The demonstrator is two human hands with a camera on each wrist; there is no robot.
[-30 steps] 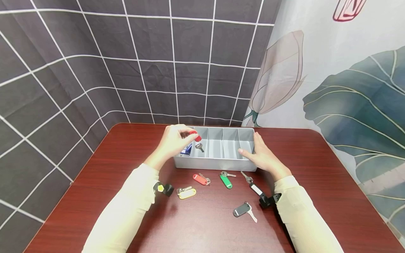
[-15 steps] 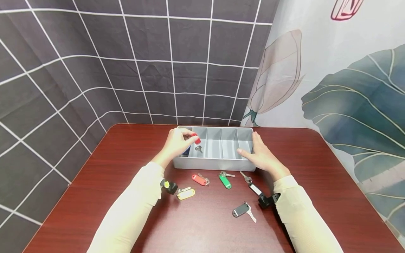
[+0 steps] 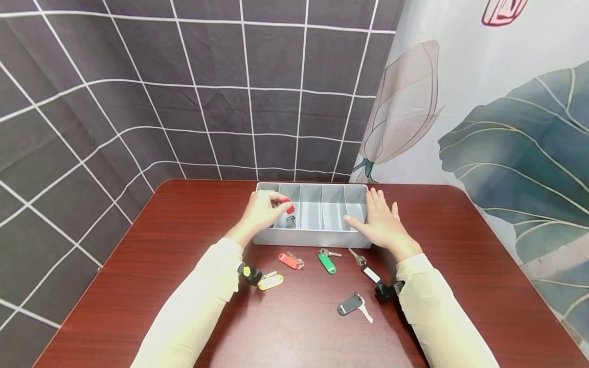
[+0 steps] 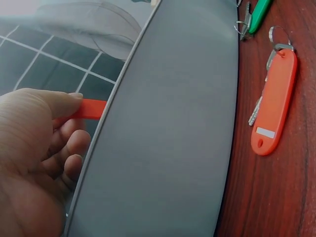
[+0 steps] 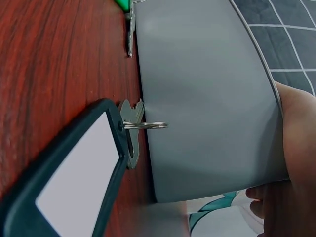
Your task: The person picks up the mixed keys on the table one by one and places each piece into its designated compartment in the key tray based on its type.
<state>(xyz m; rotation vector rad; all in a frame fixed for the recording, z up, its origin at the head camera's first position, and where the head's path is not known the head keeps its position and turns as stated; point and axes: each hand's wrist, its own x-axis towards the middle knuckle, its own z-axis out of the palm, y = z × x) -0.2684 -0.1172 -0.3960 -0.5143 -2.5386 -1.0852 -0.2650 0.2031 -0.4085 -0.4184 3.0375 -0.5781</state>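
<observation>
My left hand pinches a red key tag between thumb and fingers, over the second compartment from the left of a grey divided tray. From the tag a metal key hangs down into that compartment. In the left wrist view the red tag shows just behind the tray's front rim, its key hidden by the wall. My right hand rests at the tray's right end, fingers extended along the outside and thumb over the front rim.
In front of the tray lie keys with an orange-red tag, a green tag, a yellow tag, a dark grey tag and a black-framed white tag. A gridded dark curtain hangs behind the table.
The left hand, still pinching the red tag, has moved slightly right and lower, and its key hangs deeper in the compartment. The right hand's fingers have spread a little at the tray's end.
</observation>
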